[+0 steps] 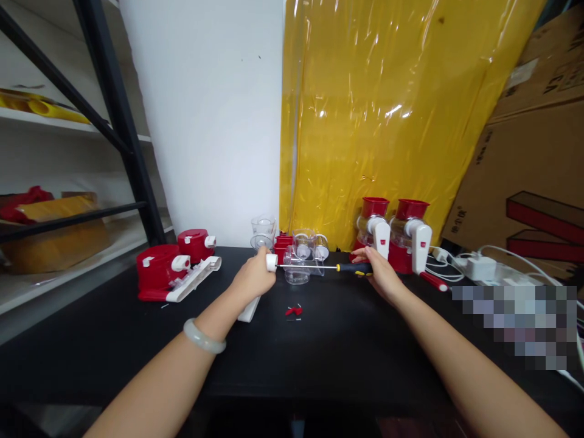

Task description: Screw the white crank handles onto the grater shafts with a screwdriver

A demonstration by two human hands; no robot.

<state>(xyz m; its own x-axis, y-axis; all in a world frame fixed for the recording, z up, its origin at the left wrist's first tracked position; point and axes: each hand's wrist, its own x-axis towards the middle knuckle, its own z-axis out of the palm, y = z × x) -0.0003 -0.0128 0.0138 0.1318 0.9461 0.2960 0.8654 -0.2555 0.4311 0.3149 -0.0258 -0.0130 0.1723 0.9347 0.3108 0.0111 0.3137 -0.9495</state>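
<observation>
My left hand (255,275) is closed around a white plastic crank arm (249,309). Its round end pokes out past my fingers, and its long end hangs below the hand. In my right hand (379,274) is a screwdriver (354,267) with a dark blue and yellow handle. The metal shaft lies level and points left, its tip at the round white end. Small red parts (294,311) and several screws lie on the black table (337,359) below. Behind the shaft stands a clear plastic housing (297,274), partly covered by it.
Two red and white hand-cranked graters (376,226) stand at the back right, near a white charger (480,266) and cables. Red bases (157,271) with white parts sit at left. Clear cups (263,230), red pieces and drum blades (321,247) line the back edge.
</observation>
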